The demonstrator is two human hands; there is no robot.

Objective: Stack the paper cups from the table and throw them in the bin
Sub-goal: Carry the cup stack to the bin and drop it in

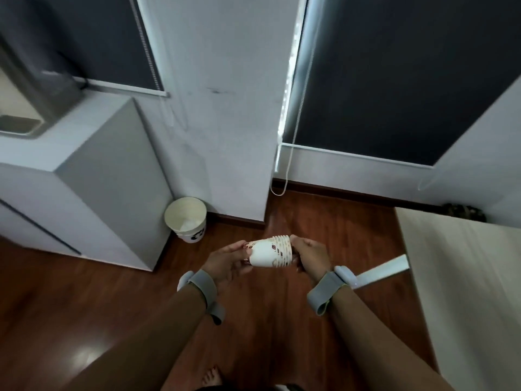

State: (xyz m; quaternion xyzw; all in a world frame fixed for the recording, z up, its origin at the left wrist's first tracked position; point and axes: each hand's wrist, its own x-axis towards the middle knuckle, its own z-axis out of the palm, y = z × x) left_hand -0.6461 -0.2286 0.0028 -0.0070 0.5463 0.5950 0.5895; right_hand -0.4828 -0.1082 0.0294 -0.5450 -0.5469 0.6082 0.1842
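Cup stack (270, 253) lies sideways, held between both hands above the floor (310, 221). Left hand (225, 262) curls loosely around the base end; right hand (310, 256) wraps closed over the rim end. Bin (186, 218) stands beyond the left hand.

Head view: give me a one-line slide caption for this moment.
Both hands, left hand and right hand, hold the stacked paper cups sideways above the wooden floor, short of the bin.
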